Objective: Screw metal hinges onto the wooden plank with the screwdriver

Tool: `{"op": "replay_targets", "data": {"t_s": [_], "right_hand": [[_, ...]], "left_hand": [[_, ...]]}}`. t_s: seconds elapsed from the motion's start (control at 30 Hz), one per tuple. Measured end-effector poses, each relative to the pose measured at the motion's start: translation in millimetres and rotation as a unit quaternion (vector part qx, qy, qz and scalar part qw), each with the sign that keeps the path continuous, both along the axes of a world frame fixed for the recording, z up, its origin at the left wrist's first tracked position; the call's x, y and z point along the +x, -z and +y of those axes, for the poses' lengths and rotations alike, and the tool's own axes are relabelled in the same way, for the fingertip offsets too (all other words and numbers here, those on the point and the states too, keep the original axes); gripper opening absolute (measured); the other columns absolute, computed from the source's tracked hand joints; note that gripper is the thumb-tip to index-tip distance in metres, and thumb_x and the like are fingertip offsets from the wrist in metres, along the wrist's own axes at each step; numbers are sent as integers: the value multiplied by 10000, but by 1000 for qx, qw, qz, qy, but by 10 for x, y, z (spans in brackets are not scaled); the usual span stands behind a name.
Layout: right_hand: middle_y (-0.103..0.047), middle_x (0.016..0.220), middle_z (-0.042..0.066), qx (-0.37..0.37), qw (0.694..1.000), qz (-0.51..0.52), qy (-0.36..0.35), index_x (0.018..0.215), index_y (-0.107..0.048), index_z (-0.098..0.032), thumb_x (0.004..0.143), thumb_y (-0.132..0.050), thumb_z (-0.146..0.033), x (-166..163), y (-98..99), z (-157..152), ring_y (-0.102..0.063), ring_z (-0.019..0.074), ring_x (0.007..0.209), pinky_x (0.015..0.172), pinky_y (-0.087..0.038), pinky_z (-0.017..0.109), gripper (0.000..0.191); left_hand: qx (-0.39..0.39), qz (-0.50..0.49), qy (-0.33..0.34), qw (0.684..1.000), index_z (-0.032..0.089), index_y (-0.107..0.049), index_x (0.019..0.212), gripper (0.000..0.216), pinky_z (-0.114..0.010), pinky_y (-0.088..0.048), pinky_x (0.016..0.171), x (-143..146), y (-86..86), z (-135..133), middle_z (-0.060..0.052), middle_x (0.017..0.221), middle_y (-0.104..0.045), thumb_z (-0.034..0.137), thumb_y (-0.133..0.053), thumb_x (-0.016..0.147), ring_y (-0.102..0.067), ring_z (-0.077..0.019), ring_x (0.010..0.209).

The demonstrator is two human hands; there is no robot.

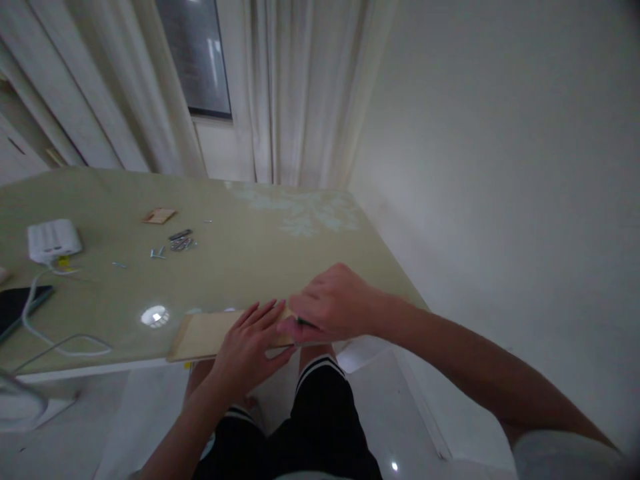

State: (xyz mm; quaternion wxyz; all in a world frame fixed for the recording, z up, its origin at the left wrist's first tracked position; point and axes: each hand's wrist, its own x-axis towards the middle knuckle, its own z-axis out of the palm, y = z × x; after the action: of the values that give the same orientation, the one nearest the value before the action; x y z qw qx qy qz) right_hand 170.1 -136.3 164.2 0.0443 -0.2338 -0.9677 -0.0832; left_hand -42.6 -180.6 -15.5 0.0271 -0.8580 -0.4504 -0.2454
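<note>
A light wooden board [203,335] lies along the front edge of the table. My left hand [253,343] rests on it with the fingers stretched out flat, the thumb lower, by the board's front edge. Just to the right, my right hand [333,307] is closed over the board's right part, close to the left fingertips. Something small and dark shows between its fingers, but most of it is hidden and I cannot tell its kind. The right end of the board is covered by this hand.
On the glossy table [240,250] lie several screws [158,253], a small pile of metal parts [183,241] and a small wooden piece [159,215]. Leftward are a white power strip [54,240], its cable [37,327] and a dark flat device [20,308]. A wall [490,187] stands right.
</note>
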Motion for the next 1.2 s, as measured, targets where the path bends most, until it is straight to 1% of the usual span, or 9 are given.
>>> {"op": "replay_targets", "data": {"t_s": [0.1,0.23,0.37,0.47,0.63,0.83,0.97,1.07,1.2], "right_hand": [[-736,751,46,-30,987,-29,-154,887,-708,-203,1091,-382,-501,50,-52,67,-629,154,672,591,-314,300,486],[-752,759,91,-122,983,-119,70,906,-759,-164,1038,-477,-538,34,-309,151,-618,170,628,571,-332,293,487],[-669,555,65,-317,894,-244,201,697,-759,-140,969,-545,-635,-50,-458,126,-572,159,493,529,-383,291,604],[-726,648,89,-187,935,-252,168,765,-789,-142,907,-705,-512,-64,-454,-1,-654,204,590,551,-405,300,405],[-803,913,101,-56,965,-244,-75,955,-807,-188,983,-674,-375,-91,-428,-123,-744,262,909,722,-486,334,231],[-775,784,146,-72,948,-245,188,941,-813,-124,965,-566,-670,-102,-331,160,-740,245,740,647,-485,312,600],[-773,775,98,-4,961,-263,-88,877,-789,-151,1022,-577,-441,-78,-318,215,-718,212,715,618,-441,303,387],[-780,806,69,28,927,-235,-292,884,-765,-167,1051,-495,-258,-104,-280,181,-710,184,722,614,-418,301,330],[-775,762,119,56,980,-184,-56,915,-756,-155,1070,-436,-504,-217,-165,194,-720,238,683,583,-433,312,498]], "left_hand": [[9,7,5,1000,291,-707,1317,451,-536,-463,1173,-11,29,17,-89,1444,-670,422,-728,886,-641,-334,1320],[7,9,14,1000,307,-696,1333,454,-554,-462,1173,-20,39,40,-75,1511,-615,454,-704,903,-604,-337,1369],[-8,6,12,1000,294,-698,1342,485,-577,-471,1159,-16,25,44,-98,1534,-588,453,-720,884,-599,-356,1372],[-14,-10,9,1000,287,-712,1328,482,-598,-465,1158,-2,21,36,-109,1522,-597,435,-727,869,-605,-369,1362],[-16,-12,5,1000,267,-732,1289,455,-591,-443,1179,26,13,27,-116,1505,-613,411,-730,857,-606,-368,1360],[-6,-2,8,1000,272,-714,1315,470,-585,-453,1172,34,14,38,-119,1498,-620,425,-724,871,-602,-358,1368],[-4,-17,8,1000,267,-729,1286,446,-592,-457,1165,30,34,39,-123,1495,-622,403,-730,860,-611,-364,1355],[-6,-29,14,999,273,-730,1261,427,-593,-451,1166,37,22,27,-114,1467,-649,381,-733,848,-620,-370,1339],[-13,-22,14,1000,276,-700,1261,403,-603,-443,1154,97,-81,21,-111,1412,-685,402,-736,880,-620,-366,1322]]}}
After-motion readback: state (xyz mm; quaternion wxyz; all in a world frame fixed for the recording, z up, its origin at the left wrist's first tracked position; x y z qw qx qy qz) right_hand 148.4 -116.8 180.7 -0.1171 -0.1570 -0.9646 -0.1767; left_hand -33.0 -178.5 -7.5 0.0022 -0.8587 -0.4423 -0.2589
